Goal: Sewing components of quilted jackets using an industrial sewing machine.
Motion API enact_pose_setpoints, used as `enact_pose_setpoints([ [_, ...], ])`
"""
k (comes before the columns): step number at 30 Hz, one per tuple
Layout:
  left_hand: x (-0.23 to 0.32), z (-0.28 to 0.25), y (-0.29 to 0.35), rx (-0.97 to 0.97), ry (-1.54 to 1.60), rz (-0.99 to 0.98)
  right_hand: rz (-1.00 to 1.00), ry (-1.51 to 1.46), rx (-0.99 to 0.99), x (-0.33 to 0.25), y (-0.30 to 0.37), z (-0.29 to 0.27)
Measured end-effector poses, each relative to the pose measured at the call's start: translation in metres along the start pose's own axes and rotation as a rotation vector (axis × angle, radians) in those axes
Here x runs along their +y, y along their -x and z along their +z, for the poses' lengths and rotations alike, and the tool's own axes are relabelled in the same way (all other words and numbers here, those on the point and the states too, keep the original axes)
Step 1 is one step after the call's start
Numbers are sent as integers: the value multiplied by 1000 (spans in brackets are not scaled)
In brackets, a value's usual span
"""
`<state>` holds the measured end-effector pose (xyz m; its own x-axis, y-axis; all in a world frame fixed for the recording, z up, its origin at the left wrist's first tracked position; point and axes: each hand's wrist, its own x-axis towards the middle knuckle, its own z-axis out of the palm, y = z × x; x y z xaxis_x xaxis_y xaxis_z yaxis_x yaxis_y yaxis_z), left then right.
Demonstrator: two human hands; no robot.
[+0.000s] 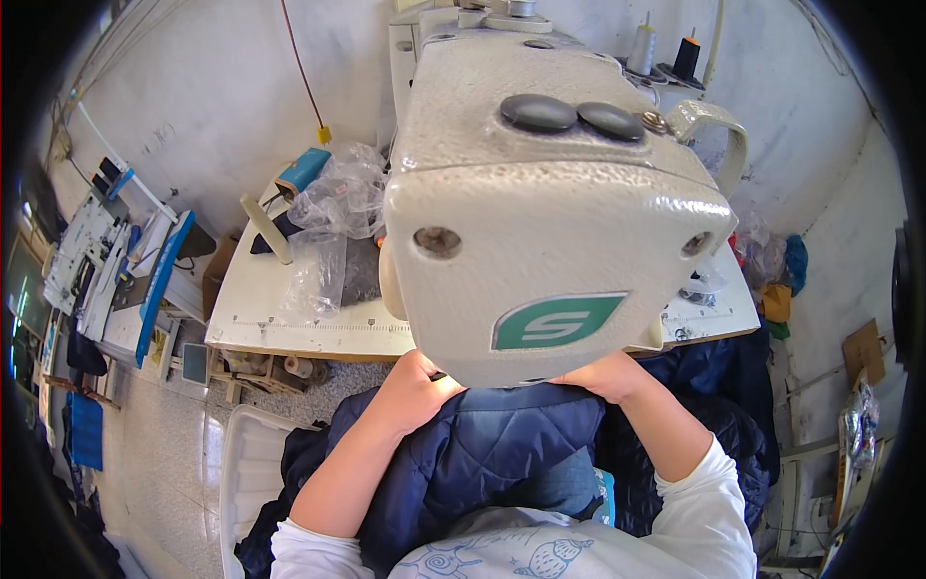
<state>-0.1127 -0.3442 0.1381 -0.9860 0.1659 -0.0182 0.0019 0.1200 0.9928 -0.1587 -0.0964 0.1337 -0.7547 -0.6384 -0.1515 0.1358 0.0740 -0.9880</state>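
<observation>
A navy quilted jacket [492,439] spreads over my lap, its upper edge running beneath the pale head of a sewing machine [555,232]. My left hand [417,394] is closed on that edge, just left of the machine head, with its thumb on the cloth. On the other side, my right hand [610,376] pinches the jacket near its right end; the machine head covers part of those fingers. The needle area and the cloth beneath it are hidden behind the machine head.
Clear plastic bags [338,203] lie on the white sewing table [260,309], left of the machine. Dark garments [709,415] hang at my right. At lower left stands a white plastic bin [246,463]. Another machine [125,261] is farther left. Thread cones [643,48] stand behind.
</observation>
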Motion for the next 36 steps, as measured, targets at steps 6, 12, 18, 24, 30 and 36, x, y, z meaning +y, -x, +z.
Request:
enact_pose_setpoints([
  [6,6,1,-2,-7,-108,-47,-12,152,144,-6,12,4],
  [12,8,3,4,70,68,-50,-516,1246,844,-9,48,-17],
  [18,17,19,47,-36,-273,171,-376,1552,968,11,65,-44],
  [24,18,27,88,-88,-187,221,-337,1523,862,15,60,-40],
  [30,-14,28,70,-264,-176,112,-337,1529,838,20,63,-49],
  [36,-35,66,83,-476,-226,283,-382,1022,818,4,72,-39],
])
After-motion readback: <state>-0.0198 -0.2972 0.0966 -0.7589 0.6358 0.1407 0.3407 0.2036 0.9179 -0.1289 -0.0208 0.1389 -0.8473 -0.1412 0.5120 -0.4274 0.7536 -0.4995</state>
